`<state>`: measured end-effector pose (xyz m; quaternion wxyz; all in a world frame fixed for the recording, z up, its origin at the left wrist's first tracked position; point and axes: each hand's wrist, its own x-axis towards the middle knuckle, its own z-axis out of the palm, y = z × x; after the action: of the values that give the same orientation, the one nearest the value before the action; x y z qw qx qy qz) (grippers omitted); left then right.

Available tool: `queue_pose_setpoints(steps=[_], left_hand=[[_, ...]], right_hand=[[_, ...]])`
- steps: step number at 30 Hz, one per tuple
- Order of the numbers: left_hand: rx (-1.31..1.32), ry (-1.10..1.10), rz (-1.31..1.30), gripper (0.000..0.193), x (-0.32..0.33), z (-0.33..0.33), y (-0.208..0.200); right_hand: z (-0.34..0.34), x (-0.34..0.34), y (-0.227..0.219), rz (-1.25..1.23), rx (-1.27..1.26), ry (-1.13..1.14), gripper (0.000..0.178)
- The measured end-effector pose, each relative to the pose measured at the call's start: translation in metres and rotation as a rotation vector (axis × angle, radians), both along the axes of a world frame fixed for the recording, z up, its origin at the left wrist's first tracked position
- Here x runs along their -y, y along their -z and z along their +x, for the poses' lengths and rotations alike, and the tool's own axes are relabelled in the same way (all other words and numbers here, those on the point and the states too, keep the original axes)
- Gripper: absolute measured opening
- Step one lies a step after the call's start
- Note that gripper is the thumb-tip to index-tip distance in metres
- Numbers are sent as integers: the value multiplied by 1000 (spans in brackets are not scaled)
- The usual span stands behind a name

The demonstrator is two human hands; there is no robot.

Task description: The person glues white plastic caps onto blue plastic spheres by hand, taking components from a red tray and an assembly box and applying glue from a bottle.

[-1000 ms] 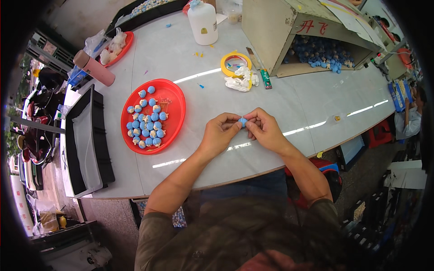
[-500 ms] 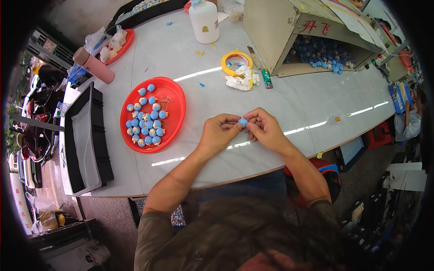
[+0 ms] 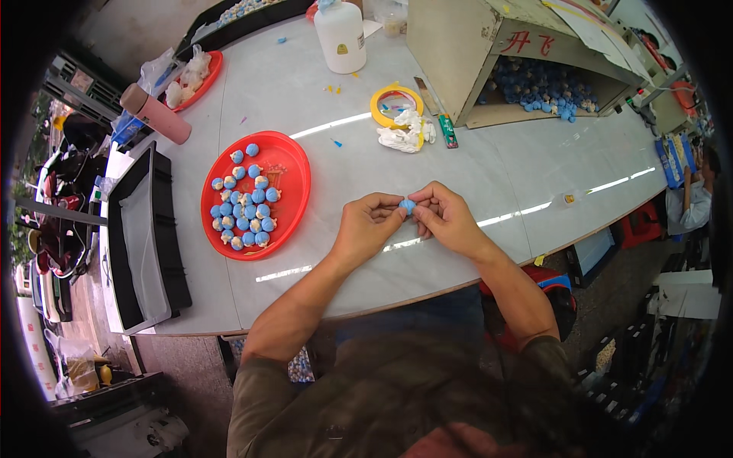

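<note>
Between the fingertips of both hands is a small round blue piece (image 3: 408,206), ribbed on top, held just above the table. My left hand (image 3: 368,227) pinches it from the left, with thumb and fingers closed. My right hand (image 3: 445,220) grips its other side between thumb and fingers. To the left of my hands lies a round red tray (image 3: 294,164) holding several small blue and cream figures (image 3: 248,206) of similar size. The underside of the held piece is hidden by my fingers.
A metal box (image 3: 450,61) full of blue pieces (image 3: 542,85) stands at the far right. Nearer are yellow tape (image 3: 376,107), crumpled white tissue (image 3: 401,138), and a white bottle (image 3: 340,46). Leftward sit a black tray (image 3: 145,237) and pink flask (image 3: 156,114). Another person (image 3: 691,202) is at far right.
Both hands stay in nearly the same place, still pinching the blue piece, which now shows more of its ribbed top. The whole view has shifted very slightly.
</note>
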<state>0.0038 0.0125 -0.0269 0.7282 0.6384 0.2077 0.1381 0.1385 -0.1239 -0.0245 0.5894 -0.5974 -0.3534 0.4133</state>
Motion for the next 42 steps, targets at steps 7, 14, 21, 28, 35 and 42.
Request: queue_pose_setpoints(steps=[7,14,21,28,35,42], left_hand=[[-5,-23,75,23,2,-1,6],[-4,-19,69,22,1,1,5],[37,16,10,23,-4,0,7],[39,4,-79,23,-5,0,2],[48,13,-66,18,-5,-1,0],[49,20,-37,17,-6,0,6]], right_hand=[[-2,-2,1,-7,25,-5,10],[-3,-3,5,9,95,11,9],[3,-4,-1,0,-38,17,11],[2,-3,-2,-24,-35,10,11],[1,-2,3,-16,26,-10,9],[1,-3,5,12,79,-37,7]])
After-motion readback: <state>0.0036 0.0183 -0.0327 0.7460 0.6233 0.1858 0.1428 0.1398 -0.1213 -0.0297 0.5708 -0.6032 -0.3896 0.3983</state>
